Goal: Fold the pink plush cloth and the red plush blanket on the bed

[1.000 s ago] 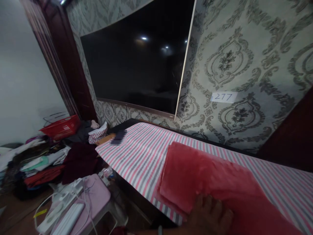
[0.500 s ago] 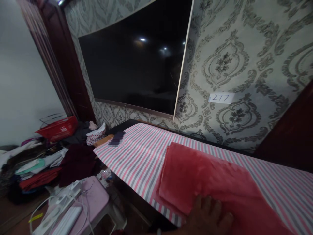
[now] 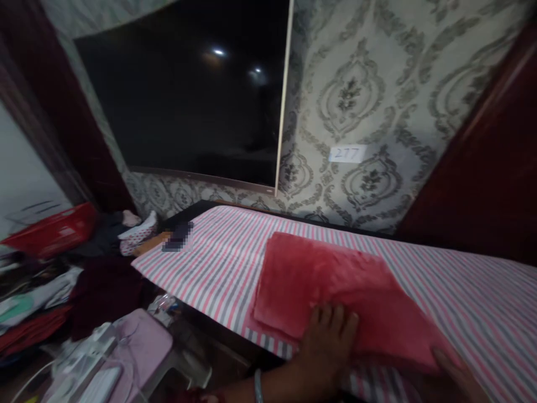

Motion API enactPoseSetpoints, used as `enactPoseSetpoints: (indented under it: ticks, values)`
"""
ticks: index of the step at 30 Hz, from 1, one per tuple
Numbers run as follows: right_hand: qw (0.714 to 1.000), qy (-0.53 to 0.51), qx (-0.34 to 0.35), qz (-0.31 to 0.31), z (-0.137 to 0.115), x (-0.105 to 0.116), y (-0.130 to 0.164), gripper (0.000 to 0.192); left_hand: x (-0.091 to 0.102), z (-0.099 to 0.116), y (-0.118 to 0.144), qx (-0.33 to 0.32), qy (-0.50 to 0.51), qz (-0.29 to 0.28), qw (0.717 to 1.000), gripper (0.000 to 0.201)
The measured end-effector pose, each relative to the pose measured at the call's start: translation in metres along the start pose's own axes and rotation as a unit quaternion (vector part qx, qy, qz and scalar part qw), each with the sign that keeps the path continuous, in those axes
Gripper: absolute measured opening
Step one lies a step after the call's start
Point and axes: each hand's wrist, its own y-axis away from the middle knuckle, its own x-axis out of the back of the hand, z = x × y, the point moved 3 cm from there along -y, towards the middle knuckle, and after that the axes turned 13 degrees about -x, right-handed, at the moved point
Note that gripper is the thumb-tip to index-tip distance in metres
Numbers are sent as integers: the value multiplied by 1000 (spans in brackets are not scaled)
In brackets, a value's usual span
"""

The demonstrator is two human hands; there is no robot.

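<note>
The folded red cloth lies near the striped surface's front edge, long axis along it. The left hand presses flat, fingers spread, on its near edge. The right hand touches its right corner; its grip cannot be told.

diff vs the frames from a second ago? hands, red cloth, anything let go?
The right hand has come into view at the lower right, at the near edge of the red cloth. The left hand still lies flat on it; nothing was let go. The view swung, so everything sits further left. The cloth stays folded on the striped sheet.
</note>
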Motion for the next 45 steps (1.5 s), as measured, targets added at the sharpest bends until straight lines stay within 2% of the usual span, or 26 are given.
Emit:
enactPoseSetpoints:
  ticks: [4,9,12,16,18,19,21,23,24,26,28,29,30,34,37,40,45]
  values:
    - [995,-73,-54,38,-4,-5,3,60,3,-5,-1,-1,0,-6,1000,60]
    - [983,-156,-91,15,0,2,7,54,-6,-4,-6,-30,-12,-3,999,59]
    - [983,-149,-104,2,2,6,7,54,1,-2,-8,-37,-3,4,999,59]
    - [985,-127,-117,7,3,15,8,60,36,-6,-1,-75,73,0,995,56]
    - [988,-101,-119,7,1,20,8,59,61,-20,9,-70,90,36,993,50]
    - [989,-86,-118,6,1,23,7,57,73,-31,16,-47,86,65,993,47]
    - [991,-63,-119,6,0,29,5,55,93,-63,34,47,74,121,989,42]
    - [991,-46,-122,15,-1,33,3,59,104,-98,56,183,101,147,967,38]
    - [992,-33,-122,26,-1,34,1,63,106,-114,68,256,143,146,945,39]
    - [992,15,-107,64,-2,34,0,70,103,-136,87,378,266,124,878,44]
    - [989,82,-72,98,-4,33,1,69,97,-142,98,430,389,89,810,46]
    - [986,113,-53,108,-6,31,1,68,95,-140,100,431,430,78,789,46]
    - [983,139,-36,114,-7,30,2,67,93,-138,99,422,454,74,781,44]
    - [967,212,2,144,-8,32,4,72,91,-132,96,377,446,88,807,39]
    - [956,240,37,167,-6,36,4,76,87,-133,100,348,462,67,813,36]
    - [953,246,52,167,-2,38,4,76,84,-136,108,344,502,67,790,30]
    - [950,253,24,179,3,41,4,83,76,-140,108,388,536,67,747,30]
